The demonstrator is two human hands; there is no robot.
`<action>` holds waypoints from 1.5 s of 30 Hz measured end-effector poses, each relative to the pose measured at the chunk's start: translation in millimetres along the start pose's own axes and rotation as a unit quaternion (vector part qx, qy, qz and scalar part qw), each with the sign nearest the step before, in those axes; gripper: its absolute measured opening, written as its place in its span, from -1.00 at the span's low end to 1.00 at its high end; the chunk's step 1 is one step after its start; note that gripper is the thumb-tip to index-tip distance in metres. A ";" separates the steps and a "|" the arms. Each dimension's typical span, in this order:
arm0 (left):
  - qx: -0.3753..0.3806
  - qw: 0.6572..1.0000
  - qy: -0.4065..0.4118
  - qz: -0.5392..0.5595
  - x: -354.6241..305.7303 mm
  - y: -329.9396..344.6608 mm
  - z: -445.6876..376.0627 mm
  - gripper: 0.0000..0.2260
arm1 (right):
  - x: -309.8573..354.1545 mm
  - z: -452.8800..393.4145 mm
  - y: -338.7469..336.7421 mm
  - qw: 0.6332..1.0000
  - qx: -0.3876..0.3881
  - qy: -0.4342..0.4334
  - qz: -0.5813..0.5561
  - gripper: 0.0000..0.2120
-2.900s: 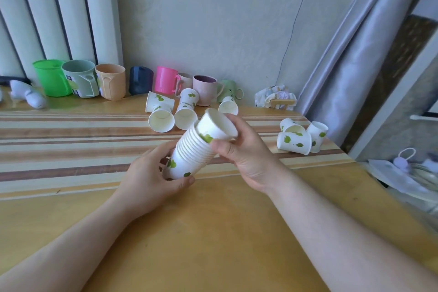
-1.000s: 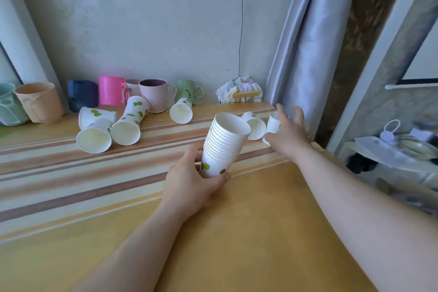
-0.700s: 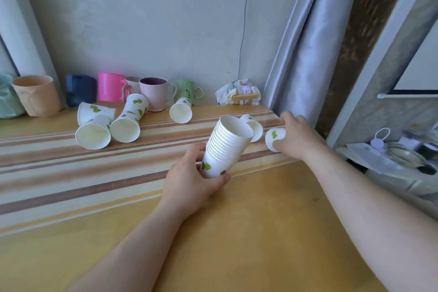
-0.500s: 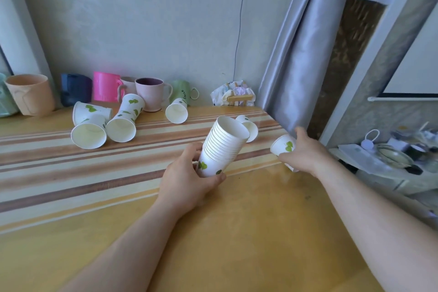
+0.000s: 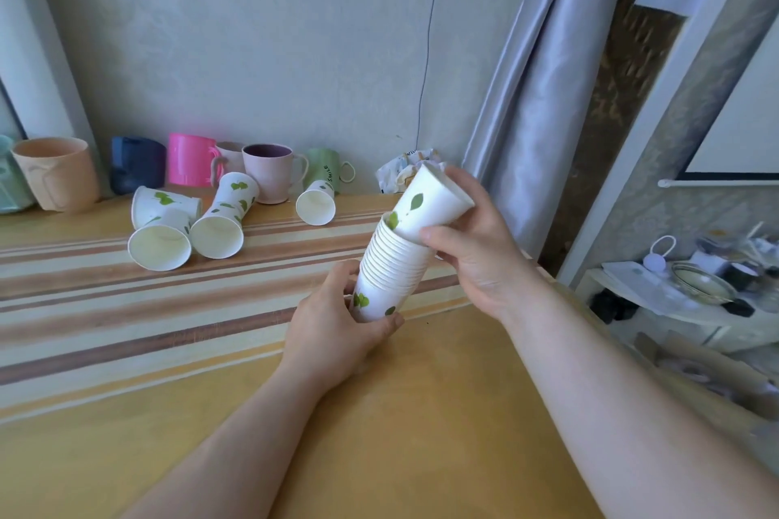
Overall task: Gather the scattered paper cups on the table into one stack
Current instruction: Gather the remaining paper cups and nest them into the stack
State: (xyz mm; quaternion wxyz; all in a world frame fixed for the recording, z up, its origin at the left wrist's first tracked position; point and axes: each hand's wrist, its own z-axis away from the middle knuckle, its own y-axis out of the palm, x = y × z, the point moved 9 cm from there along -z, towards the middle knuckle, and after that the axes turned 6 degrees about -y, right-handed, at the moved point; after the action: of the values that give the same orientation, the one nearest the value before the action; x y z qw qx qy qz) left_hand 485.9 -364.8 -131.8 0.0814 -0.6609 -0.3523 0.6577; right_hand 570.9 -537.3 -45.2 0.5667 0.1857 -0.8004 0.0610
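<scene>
Above the desk (image 5: 421,413), the right hand (image 5: 476,249), empty half a second ago, now grips a cup (image 5: 430,206), seating it in the stack (image 5: 388,274) clasped by the left hand (image 5: 333,333); loose cups (image 5: 189,223) remain at ten o'clock.

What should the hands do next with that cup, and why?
Probably push it down. The right hand holds a leaf-print paper cup whose bottom sits only partly inside the top of the stack gripped by the left hand. It still sticks out and leans, so sliding it fully in would nest it.
</scene>
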 end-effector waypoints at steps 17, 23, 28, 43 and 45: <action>-0.014 1.000 -0.016 0.007 7.5 4.8 -6.3 -0.45 | -106.9 -72.1 -63.6 0.883 -0.080 0.074 0.457 -0.52; -0.027 0.999 -0.011 0.014 4.8 1.8 -5.3 -0.50 | -103.3 -46.6 -68.9 0.930 -0.268 0.168 -0.189 -0.67; -0.042 0.999 -0.018 0.023 4.5 -2.6 -3.4 -0.49 | -38.3 -17.9 -51.6 0.947 -0.123 0.115 -0.275 -0.84; -0.017 0.999 -0.051 0.007 1.9 -7.9 4.0 -0.47 | -82.6 18.6 55.6 0.989 0.066 0.094 0.094 -0.34; 0.045 0.997 -0.044 -0.037 2.5 -8.0 -1.9 -0.48 | -92.2 21.6 59.7 0.992 0.026 0.082 0.090 -0.41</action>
State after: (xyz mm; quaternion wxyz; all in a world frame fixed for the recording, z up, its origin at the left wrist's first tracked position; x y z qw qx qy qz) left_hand 484.5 -356.8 -129.0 0.1198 -0.6134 -0.3502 0.6976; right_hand 556.6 -467.8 -131.8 0.6178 0.1219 -0.7627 0.1472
